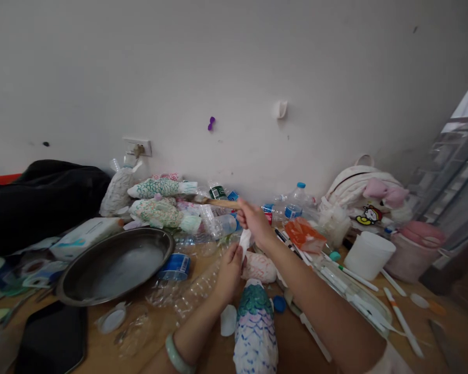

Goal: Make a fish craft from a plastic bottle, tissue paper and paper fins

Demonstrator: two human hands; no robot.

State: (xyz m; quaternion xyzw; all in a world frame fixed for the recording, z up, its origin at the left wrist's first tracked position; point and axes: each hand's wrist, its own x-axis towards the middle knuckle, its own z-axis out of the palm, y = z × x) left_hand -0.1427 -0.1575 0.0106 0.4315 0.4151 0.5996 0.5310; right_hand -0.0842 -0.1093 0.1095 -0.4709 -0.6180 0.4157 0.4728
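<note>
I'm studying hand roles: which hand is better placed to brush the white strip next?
Likely the right hand: it grips the wooden-handled brush, while the left hand pinches the white strip.

1 smooth, rounded bangle (177,356) in pale milky green circles the left forearm (201,323) — the right forearm (315,293) is bare up to 1 pale, soft-looking sleeve (390,360) — its edge slightly blurred.

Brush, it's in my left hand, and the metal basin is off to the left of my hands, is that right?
Not quite: the brush is in your right hand, as the head view shows. The metal basin is indeed off to the left of your hands.
</note>
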